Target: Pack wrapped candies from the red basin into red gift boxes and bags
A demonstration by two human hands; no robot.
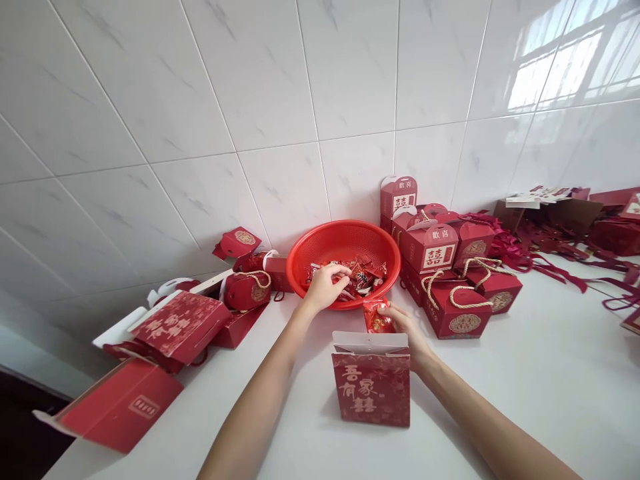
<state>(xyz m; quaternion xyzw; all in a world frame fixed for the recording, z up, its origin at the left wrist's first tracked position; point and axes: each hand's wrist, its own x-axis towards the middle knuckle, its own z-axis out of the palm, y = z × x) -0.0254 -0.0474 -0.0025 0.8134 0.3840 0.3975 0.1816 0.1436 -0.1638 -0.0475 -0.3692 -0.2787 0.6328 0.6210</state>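
A red plastic basket (345, 230) stands against the tiled wall, with small red-wrapped packets (365, 275) in it. My left hand (327, 287) is over the basket's near left part, fingers bent together above the packets; whether anything is between the fingertips is hidden. Just in front of the basket, my right hand (403, 327) grips a shiny red packet (377, 319) between thumb and fingers. An upright dark red box (373, 393) with pale lettering stands on the white table (300, 433), between my forearms, its pale top flaps raised.
Red gift boxes with rope handles (457, 310) and handled cartons (435, 250) are grouped right of the basket. More boxes (180, 327) are piled on the left. Dark red ribbons (500, 240) and an open carton (575, 213) lie at the far right.
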